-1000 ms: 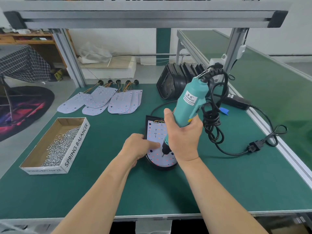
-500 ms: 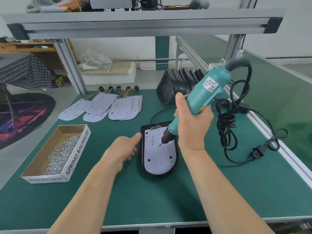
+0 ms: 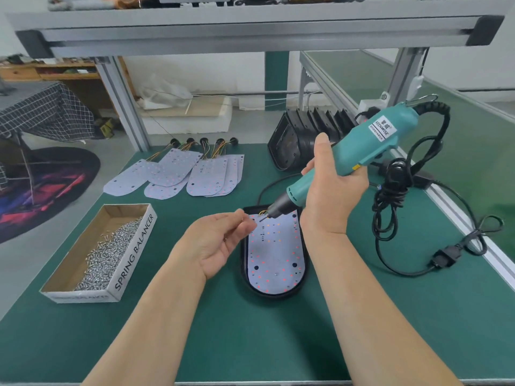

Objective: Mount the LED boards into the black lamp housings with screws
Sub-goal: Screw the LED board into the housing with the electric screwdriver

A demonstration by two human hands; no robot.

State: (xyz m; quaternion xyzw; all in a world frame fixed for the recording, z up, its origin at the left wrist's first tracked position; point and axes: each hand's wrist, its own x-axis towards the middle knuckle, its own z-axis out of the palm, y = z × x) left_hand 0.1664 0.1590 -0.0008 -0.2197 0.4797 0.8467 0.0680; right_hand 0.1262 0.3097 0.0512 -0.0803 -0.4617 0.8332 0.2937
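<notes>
The right grip (image 3: 331, 196) wraps the smooth teal plastic screwdriver (image 3: 362, 146), its thin bit slanting down over the top of the pale, round-ended LED board (image 3: 274, 252). The board lies flat in the black housing (image 3: 243, 263) on the matte green desk (image 3: 250, 330). The left grip (image 3: 214, 243) is palm up, fingertips drawn together beside the bit; whether they hold anything cannot be told.

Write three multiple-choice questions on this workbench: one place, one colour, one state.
1. Where is the box of screws?
A) left of the lamp housing
B) on the top shelf
C) beside the plug

2. What colour is the screwdriver body?
A) red
B) teal
C) yellow

3. How is the screwdriver?
A) lying on the table
B) hanging from a hook
C) gripped by the right hand

Answers: 1 A, the box sits left of the housing; 2 B, its body is teal; 3 C, the right fingers curl round it.
</notes>
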